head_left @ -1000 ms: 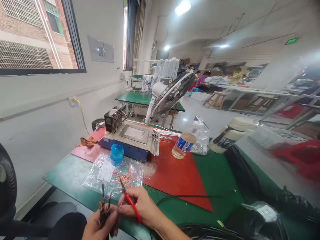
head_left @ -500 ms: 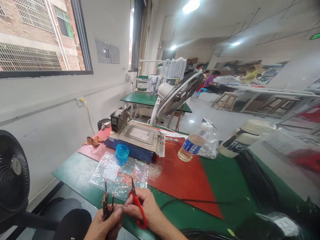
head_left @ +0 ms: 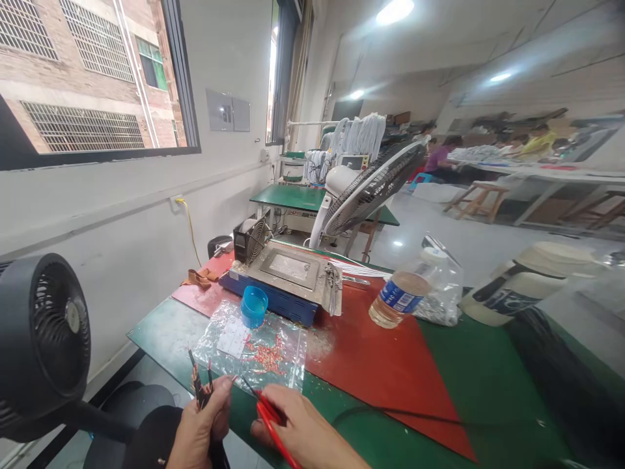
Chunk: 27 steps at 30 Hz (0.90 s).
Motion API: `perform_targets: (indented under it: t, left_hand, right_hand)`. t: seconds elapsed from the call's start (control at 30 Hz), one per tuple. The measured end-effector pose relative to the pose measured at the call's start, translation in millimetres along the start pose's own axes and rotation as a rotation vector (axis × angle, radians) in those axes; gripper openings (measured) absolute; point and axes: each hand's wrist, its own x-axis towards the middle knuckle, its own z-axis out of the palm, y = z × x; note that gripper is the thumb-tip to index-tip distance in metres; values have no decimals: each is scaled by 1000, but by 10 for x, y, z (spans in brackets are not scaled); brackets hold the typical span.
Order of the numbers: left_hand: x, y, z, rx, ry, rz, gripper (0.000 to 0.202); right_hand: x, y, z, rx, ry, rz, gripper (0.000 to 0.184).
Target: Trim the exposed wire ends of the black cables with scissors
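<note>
Left hand (head_left: 201,422) grips black cables (head_left: 198,389); right hand (head_left: 303,420), apart, holds red scissors (head_left: 270,425); scraps (head_left: 268,357) on the near-left plastic bag (head_left: 294,335) suggest some cutting done, remainder unclear.

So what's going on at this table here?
A person's left hand grips a few dark cables, thin wire ends sticking up. The right hand holds red-handled scissors, pointing toward the left hand. Just beyond, red and pale scraps lie on a clear plastic bag, near a blue cup.
</note>
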Motion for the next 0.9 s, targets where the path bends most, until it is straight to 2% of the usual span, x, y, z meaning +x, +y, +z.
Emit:
perform_targets:
  t: [0.1, 0.23, 0.43, 0.67, 0.9]
  left_hand:
    - [0, -13, 19, 43, 55, 22, 42]
    - [-8, -42, 41, 135, 120, 53, 55]
    - [39, -50, 16, 323, 87, 95, 61]
    - [56, -11, 12, 254, 87, 29, 60]
    - [85, -41, -3, 273, 87, 58, 63]
  right_hand:
    - [12, 19, 72, -8, -9, -32, 37]
    - [10, 24, 57, -60, 37, -22, 40]
    - [-11, 37, 20, -111, 69, -18, 39]
    - [-3, 41, 22, -105, 17, -16, 33]
    - [-9, 49, 2, -100, 41, -31, 34]
